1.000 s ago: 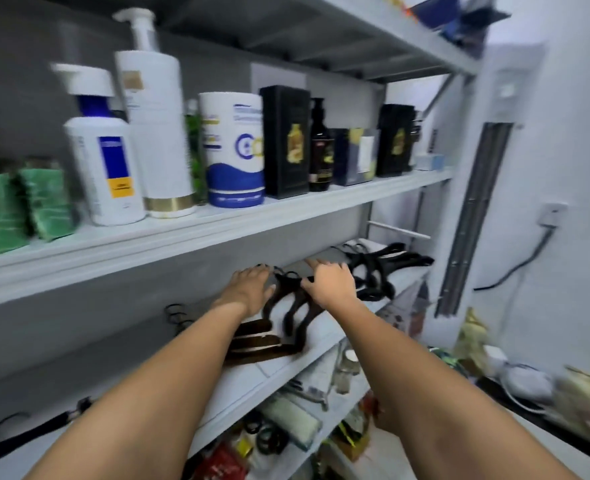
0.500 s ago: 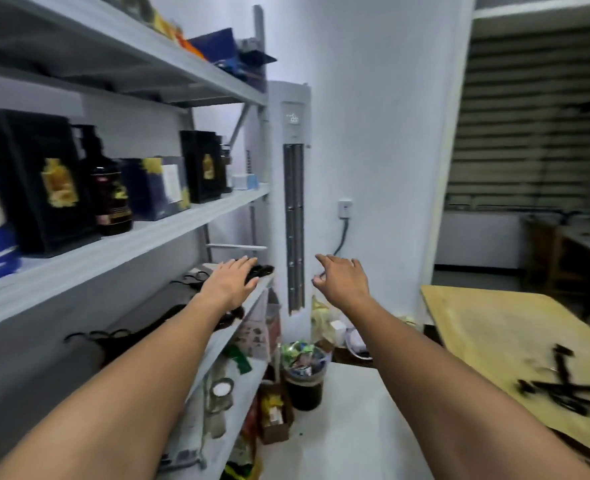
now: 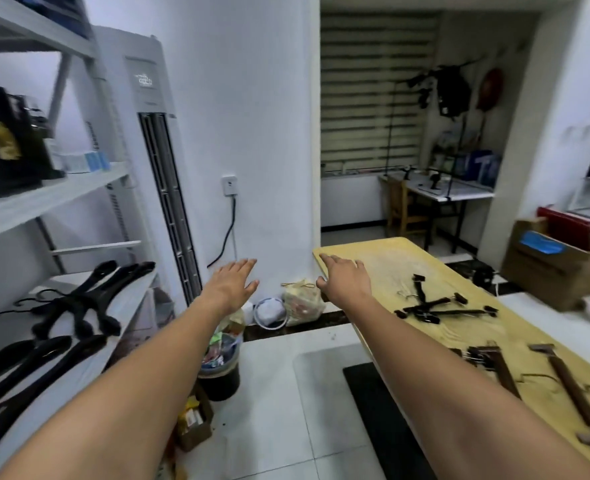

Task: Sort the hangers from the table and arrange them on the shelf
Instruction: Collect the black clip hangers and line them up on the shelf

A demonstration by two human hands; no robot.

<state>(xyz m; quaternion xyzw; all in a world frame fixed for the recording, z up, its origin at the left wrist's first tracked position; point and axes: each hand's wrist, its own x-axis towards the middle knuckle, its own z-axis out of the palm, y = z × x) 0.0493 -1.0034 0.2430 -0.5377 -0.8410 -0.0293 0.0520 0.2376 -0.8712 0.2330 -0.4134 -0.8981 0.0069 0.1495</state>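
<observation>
Broad black hangers [image 3: 75,308] lay heaped on the lower shelf [image 3: 132,299], well to the left of the person's left hand [image 3: 233,282] and nearer the body than its fingertips. That hand hung palm down over the floor, fingers straight and slightly spread, holding nothing. The right hand [image 3: 347,280] was just as flat and empty, reaching over the near left corner of the yellow surface [image 3: 408,258]. The hangers left to sort all lay to the right of it. A crossed pile of black clip hangers [image 3: 428,308] sat a little right of the right hand and slightly nearer the body, most of its bars running across the reach and one pointing away. Farther right, alongside the right forearm, were the brown wooden hangers [image 3: 571,391], their long bars running roughly away from the person. The right hand was plainly the nearer to both groups, while the left was separated from them by the right arm. The next pick would probably fall to the right hand, with a short move rightward onto the black pile and a grasp across its bars.
</observation>
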